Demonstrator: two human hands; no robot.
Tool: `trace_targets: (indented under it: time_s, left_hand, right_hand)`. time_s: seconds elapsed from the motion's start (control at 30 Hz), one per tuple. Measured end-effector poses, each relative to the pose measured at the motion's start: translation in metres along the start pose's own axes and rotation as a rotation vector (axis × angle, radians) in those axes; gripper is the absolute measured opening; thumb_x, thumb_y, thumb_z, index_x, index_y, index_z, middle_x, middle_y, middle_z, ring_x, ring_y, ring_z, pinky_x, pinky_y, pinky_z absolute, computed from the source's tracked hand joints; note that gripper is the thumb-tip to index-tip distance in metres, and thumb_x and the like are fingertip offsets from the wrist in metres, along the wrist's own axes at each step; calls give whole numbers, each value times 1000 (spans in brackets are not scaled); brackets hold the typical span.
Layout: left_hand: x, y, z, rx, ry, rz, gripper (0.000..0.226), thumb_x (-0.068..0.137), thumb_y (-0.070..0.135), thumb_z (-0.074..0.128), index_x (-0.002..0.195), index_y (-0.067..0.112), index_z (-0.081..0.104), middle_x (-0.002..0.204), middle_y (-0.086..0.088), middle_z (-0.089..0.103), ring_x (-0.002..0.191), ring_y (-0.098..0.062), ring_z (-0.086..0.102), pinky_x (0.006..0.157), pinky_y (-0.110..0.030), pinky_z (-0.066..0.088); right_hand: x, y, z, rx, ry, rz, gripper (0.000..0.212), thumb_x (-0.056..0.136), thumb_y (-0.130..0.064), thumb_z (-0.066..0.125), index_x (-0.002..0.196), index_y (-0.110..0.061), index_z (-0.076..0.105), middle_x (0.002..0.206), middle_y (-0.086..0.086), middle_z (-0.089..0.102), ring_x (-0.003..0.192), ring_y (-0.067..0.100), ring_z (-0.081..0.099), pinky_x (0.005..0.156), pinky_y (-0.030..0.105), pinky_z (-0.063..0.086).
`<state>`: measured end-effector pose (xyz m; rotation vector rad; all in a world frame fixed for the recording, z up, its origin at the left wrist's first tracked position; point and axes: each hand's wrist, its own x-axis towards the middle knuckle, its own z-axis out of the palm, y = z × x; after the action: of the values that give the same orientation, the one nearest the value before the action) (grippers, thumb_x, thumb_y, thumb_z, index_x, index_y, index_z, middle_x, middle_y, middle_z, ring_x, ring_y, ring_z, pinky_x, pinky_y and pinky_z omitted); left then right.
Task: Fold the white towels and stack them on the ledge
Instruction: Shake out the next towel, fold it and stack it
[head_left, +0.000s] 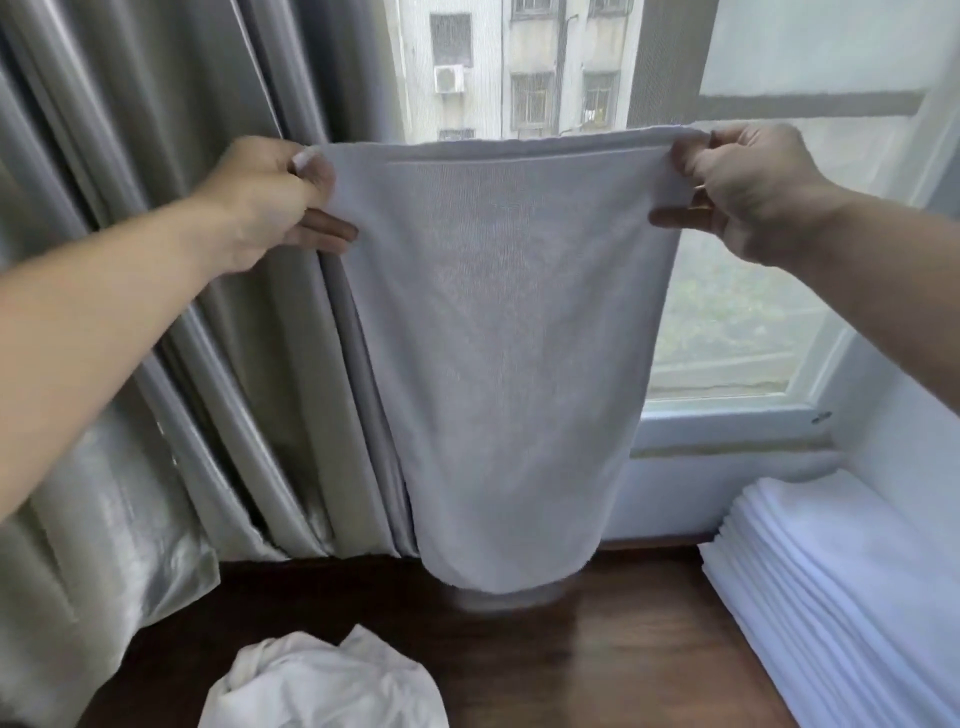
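Hands first: the left hand (270, 195) and right hand (737, 182) each pinch a top corner of the towel (504, 338), which hangs doubled in front of the window (727, 322), its lower fold just above the dark ledge (597, 649). If either pinch slackens, the layers could slide apart and the fold come out crooked. A careless swing might nudge the stack of folded towels (831, 582) at right or drag into the crumpled towel (322, 686) below. No brand, label or writing is readable.
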<state>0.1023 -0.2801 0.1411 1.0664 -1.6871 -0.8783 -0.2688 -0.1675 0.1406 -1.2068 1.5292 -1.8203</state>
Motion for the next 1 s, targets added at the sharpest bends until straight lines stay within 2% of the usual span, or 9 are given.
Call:
trace_targets:
  time_s: [0.1, 0.3, 0.37, 0.53, 0.63, 0.77, 0.87, 0.93, 1.0]
  left_hand:
    - [-20, 4, 2, 9, 11, 3, 15, 103, 22, 61, 102, 8, 66, 98, -15, 71, 73, -31, 77, 68, -38, 65]
    - [-101, -6, 13, 16, -9, -21, 21, 102, 23, 63, 112, 6, 68, 95, -14, 73, 67, -26, 76, 61, -36, 65]
    - [-137, -12, 16, 58, -42, -36, 15, 103, 21, 61, 106, 11, 72, 89, -9, 75, 65, -24, 75, 57, -31, 63]
    - [-230, -35, 19, 178, -158, -98, 20, 102, 26, 60, 104, 10, 73, 77, -4, 75, 55, -20, 68, 49, -25, 55]
    - [-277, -57, 22, 199, -229, -192, 20, 101, 22, 60, 102, 7, 74, 75, -12, 70, 52, -23, 64, 48, -29, 53]
    - [-318, -97, 29, 204, -343, -351, 25, 96, 27, 65, 101, 4, 73, 76, -30, 63, 51, -25, 62, 46, -28, 46]
    - [-339, -130, 37, 276, -493, -498, 34, 97, 36, 67, 98, 2, 68, 62, -15, 57, 55, -27, 60, 53, -31, 45]
    - [-352, -155, 49, 373, -600, -568, 30, 102, 33, 61, 98, 4, 68, 59, -6, 59, 56, -21, 62, 57, -32, 47]
    - [-361, -184, 65, 496, -671, -607, 24, 103, 33, 56, 92, 14, 67, 63, -2, 67, 57, -14, 60, 59, -29, 48]
  right_hand:
    - [-15, 1, -12, 2, -11, 1, 15, 99, -23, 68, 91, -12, 70, 106, 11, 65, 95, 31, 69, 68, 40, 65]
    - [-85, 24, -42, -32, -76, 45, 19, 103, -21, 62, 89, -8, 68, 94, 10, 64, 78, 26, 68, 57, 35, 62]
    - [-114, 36, -55, -38, -103, 69, 21, 103, -20, 61, 91, -5, 68, 94, 13, 61, 75, 26, 66, 54, 34, 61]
    - [-194, 66, -87, -65, -192, 197, 23, 102, -21, 63, 99, 0, 70, 99, 17, 67, 82, 29, 70, 54, 34, 62]
    - [-237, 88, -101, -72, -280, 289, 26, 99, -22, 65, 104, 3, 70, 99, 19, 69, 81, 29, 71, 52, 33, 61]
    - [-280, 126, -112, -88, -397, 393, 26, 98, -19, 66, 99, 7, 72, 86, 14, 67, 72, 26, 66, 50, 33, 60]
    - [-306, 167, -113, -143, -461, 469, 23, 98, -17, 67, 98, 5, 73, 84, 12, 66, 68, 26, 63, 49, 31, 56]
    - [-321, 203, -112, -247, -500, 494, 19, 99, -16, 67, 89, -1, 75, 76, 6, 66, 61, 18, 63, 48, 28, 53]
    - [-334, 240, -112, -369, -530, 525, 24, 99, -18, 66, 79, -10, 76, 64, -7, 66, 56, 7, 61, 51, 25, 51]
